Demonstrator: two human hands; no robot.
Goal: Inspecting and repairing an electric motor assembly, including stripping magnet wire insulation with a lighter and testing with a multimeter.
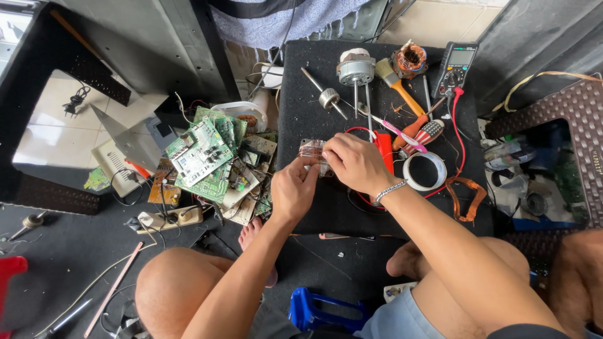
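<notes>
— What is gripped at the middle of the black mat [326, 207]?

— A small copper-wound coil block [312, 150], pinched between the closed fingers of the left hand [293, 188] and the right hand [355, 163].

— And around it?

— A roll of tape [424, 171] and a red-handled screwdriver [422, 133] are seen just right; a multimeter [457, 66] lies beyond. Green circuit boards [204, 154] are piled left.

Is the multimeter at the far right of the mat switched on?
Cannot tell. The multimeter lies face up, but its display is too small to read.
</notes>
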